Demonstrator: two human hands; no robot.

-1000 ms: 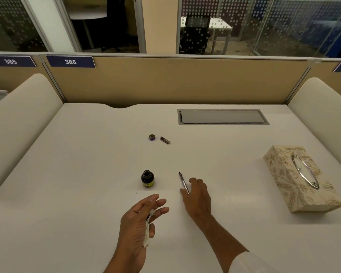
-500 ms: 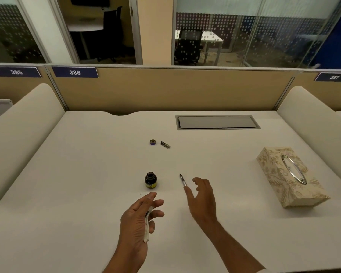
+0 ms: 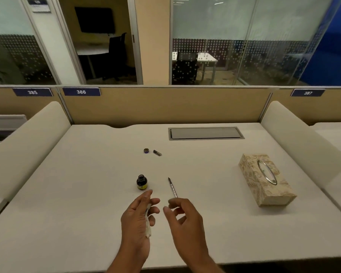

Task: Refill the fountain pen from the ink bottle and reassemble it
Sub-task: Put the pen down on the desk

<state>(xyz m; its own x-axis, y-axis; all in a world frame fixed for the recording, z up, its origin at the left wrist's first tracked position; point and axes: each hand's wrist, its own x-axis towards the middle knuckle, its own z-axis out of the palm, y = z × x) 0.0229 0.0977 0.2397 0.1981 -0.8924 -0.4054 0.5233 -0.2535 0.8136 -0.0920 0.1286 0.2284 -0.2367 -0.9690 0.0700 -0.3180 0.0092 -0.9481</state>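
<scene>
Head view: nib section [image 3: 172, 187] right of ink bottle [image 3: 141, 182].
Left hand [image 3: 139, 219] pinches tissue [image 3: 148, 228]; spread right hand [image 3: 185, 220] should grip it behind nib.

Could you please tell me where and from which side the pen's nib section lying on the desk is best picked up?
Pinch the nib section at mid-body, coming from above on the near side with the right hand. It lies flat with its nib pointing away, so fingers would likely stay clear of the tip. The left hand holds a tissue.
</scene>
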